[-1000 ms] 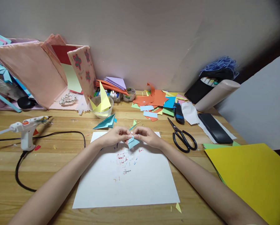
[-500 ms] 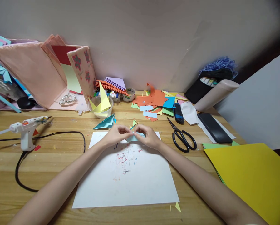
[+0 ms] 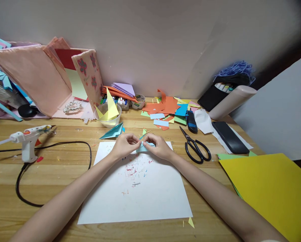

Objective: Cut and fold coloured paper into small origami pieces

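Between my two hands is a small light-blue piece of paper (image 3: 145, 148), held over the far part of a white sheet (image 3: 137, 205) marked with coloured smears. My left hand (image 3: 126, 145) pinches its left end with thumb and forefinger. At the upper edge, my right hand (image 3: 157, 146) has its fingers closed on the same paper. The fingers partly hide it, so its full shape cannot be made out. Just beyond the left hand lies a folded teal paper piece (image 3: 112, 131). Thin scraps of green and yellow paper (image 3: 144, 132) lie behind the fingertips.
Black-handled scissors (image 3: 195, 146) lie to the right, near a phone (image 3: 230, 137) and a yellow paper stack (image 3: 268, 191). A glue gun (image 3: 29, 141) with a looping cable rests at left. Paper scraps (image 3: 165, 107), a plastic cup (image 3: 108, 116) and a tape roll (image 3: 138, 101) stand along the back.
My hands have barely moved; the fingers have shifted slightly on the light-blue paper, and a little more of its lower edge shows. Everything else lies as before.
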Demonstrator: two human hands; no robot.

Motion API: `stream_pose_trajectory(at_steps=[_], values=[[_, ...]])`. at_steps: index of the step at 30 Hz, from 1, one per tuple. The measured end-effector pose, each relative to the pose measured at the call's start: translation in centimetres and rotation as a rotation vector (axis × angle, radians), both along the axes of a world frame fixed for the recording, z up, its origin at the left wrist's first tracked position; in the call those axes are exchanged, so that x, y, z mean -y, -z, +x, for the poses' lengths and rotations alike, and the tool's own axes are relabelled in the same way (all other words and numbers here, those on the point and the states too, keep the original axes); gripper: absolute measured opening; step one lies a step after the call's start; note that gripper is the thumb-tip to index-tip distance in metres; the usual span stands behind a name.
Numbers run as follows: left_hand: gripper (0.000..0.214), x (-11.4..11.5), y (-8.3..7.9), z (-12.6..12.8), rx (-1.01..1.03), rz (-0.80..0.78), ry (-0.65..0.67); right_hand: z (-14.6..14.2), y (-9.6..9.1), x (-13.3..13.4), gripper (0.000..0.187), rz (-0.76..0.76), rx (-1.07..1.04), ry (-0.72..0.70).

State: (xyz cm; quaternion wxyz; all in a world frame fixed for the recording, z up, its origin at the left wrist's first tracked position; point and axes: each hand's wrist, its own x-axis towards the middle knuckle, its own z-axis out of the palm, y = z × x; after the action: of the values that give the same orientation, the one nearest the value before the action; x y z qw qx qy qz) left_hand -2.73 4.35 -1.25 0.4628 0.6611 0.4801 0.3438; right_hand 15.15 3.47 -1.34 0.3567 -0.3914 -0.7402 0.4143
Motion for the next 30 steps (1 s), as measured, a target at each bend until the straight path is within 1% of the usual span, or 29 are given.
stream_pose_trajectory(at_steps=[4, 8, 11, 16, 18, 21, 24, 30], values=[[0.021, 0.3, -0.2, 0.1, -0.033, 0.077, 0.013, 0.0, -0.1, 0.0, 0.011, 0.017, 0.012, -0.007], [0.024, 0.3, -0.4, 0.0, -0.028, 0.087, 0.044, 0.0, 0.0, -0.1, 0.011, 0.017, 0.021, 0.006], [0.028, -0.1, -0.5, -0.2, 0.003, 0.011, 0.072, 0.0, 0.0, -0.1, 0.012, 0.015, 0.016, 0.013], [0.030, -1.0, -0.8, -0.8, 0.093, -0.228, 0.142, 0.1, 0.0, -0.1, 0.014, -0.006, -0.010, -0.007], [0.029, -1.2, -1.0, -1.1, 0.101, -0.292, 0.178, 0.1, 0.0, -0.1, 0.014, -0.009, -0.023, -0.025], [0.028, -1.3, -1.5, -1.3, 0.053, -0.316, 0.213, 0.1, 0.0, -0.1, 0.014, 0.000, -0.014, -0.047], [0.025, -1.2, -1.9, -1.2, 0.007, -0.312, 0.219, 0.1, 0.1, 0.0, 0.014, 0.011, -0.001, -0.051], [0.022, -1.2, -2.0, -1.2, 0.021, -0.362, 0.229, 0.0, 0.0, 0.0, 0.015, 0.030, 0.006, -0.069]])
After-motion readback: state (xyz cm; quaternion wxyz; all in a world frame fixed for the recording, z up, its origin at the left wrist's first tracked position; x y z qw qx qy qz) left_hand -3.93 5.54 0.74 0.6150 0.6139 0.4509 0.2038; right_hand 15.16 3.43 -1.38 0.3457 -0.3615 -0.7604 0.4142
